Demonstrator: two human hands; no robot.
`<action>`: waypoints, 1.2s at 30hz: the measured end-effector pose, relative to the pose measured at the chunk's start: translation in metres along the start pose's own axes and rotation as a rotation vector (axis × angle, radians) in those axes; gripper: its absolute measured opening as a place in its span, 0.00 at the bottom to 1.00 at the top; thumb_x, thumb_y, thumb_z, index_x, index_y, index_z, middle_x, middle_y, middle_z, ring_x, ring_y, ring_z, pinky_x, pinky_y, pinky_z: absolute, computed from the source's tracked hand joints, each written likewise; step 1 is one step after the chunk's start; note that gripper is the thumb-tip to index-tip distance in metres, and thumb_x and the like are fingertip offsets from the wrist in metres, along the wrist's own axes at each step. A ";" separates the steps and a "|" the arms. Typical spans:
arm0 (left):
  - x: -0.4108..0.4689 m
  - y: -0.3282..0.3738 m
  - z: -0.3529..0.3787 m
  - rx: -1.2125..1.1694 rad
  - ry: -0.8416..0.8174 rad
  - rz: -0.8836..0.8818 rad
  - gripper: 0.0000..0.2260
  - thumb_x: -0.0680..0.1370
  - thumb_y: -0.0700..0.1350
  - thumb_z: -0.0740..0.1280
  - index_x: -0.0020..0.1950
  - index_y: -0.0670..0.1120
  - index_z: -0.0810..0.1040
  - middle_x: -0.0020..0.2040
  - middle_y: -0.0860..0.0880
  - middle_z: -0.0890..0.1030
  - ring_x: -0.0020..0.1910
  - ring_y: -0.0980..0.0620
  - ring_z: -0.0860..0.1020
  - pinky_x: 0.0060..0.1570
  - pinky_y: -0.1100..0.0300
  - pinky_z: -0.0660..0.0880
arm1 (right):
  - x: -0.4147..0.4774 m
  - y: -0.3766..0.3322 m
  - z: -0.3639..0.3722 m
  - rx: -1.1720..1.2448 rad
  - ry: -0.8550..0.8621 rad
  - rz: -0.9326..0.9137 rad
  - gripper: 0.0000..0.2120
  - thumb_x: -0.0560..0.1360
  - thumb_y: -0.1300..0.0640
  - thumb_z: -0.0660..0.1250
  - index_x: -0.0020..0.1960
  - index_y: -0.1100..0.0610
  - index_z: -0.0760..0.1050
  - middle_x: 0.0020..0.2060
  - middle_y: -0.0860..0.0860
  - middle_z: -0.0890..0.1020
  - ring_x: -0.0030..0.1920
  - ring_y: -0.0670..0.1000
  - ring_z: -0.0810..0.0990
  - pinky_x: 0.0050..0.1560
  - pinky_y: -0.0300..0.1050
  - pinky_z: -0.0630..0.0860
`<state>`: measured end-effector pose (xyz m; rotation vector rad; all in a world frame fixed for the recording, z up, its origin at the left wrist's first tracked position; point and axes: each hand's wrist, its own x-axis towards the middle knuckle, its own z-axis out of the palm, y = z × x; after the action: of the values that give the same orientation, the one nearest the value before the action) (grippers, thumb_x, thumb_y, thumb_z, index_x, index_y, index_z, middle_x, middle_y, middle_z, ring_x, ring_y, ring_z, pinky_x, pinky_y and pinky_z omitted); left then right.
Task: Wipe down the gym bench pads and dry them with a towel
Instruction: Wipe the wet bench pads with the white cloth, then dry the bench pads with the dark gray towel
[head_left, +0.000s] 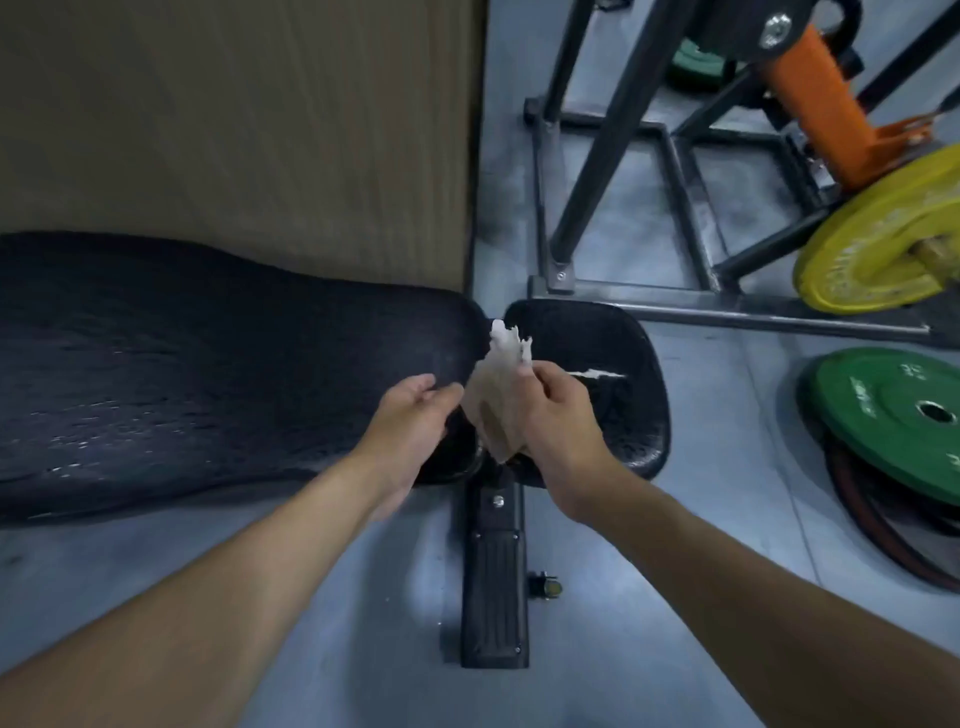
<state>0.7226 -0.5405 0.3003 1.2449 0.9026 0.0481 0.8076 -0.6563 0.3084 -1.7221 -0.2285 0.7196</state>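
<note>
The long black back pad (218, 364) of the gym bench runs to the left, with wet glints near its front edge. The smaller black seat pad (618, 353) lies to its right and bears a pale streak or tear. Over the gap between the two pads, my right hand (558, 415) grips a crumpled whitish cloth (501, 379) that stands up from the fingers. My left hand (415, 415) hovers just left of the cloth with fingers loosely apart; I cannot tell whether its fingertips touch the cloth.
The bench's black foot bar (493, 582) reaches toward me across the grey floor. A green weight plate (898, 421) lies at right on other plates. A yellow plate (878, 244) hangs on a black and orange machine frame (623, 156). A wooden panel (234, 130) stands behind the bench.
</note>
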 end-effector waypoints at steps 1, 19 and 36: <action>-0.007 0.009 -0.020 -0.111 0.001 -0.032 0.16 0.81 0.46 0.64 0.66 0.40 0.74 0.57 0.44 0.82 0.56 0.49 0.80 0.67 0.49 0.72 | -0.002 -0.015 0.019 0.122 -0.086 0.060 0.16 0.80 0.49 0.62 0.52 0.64 0.78 0.41 0.59 0.84 0.40 0.52 0.82 0.39 0.47 0.77; -0.170 0.077 -0.541 -0.164 0.322 0.093 0.07 0.77 0.43 0.71 0.50 0.40 0.81 0.41 0.43 0.84 0.39 0.48 0.83 0.40 0.54 0.78 | -0.098 -0.168 0.534 -0.245 -0.611 -0.115 0.05 0.74 0.67 0.60 0.43 0.70 0.70 0.35 0.53 0.73 0.38 0.50 0.70 0.38 0.44 0.67; -0.070 0.032 -0.888 0.201 0.734 0.275 0.07 0.77 0.39 0.66 0.41 0.46 0.80 0.34 0.52 0.80 0.36 0.55 0.75 0.39 0.55 0.76 | 0.019 -0.106 0.905 -1.054 -0.514 -0.491 0.28 0.78 0.49 0.62 0.75 0.54 0.59 0.71 0.55 0.63 0.71 0.57 0.61 0.70 0.55 0.61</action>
<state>0.1479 0.1391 0.3363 1.5644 1.3765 0.6836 0.3273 0.1178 0.2984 -2.2566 -1.5509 0.6943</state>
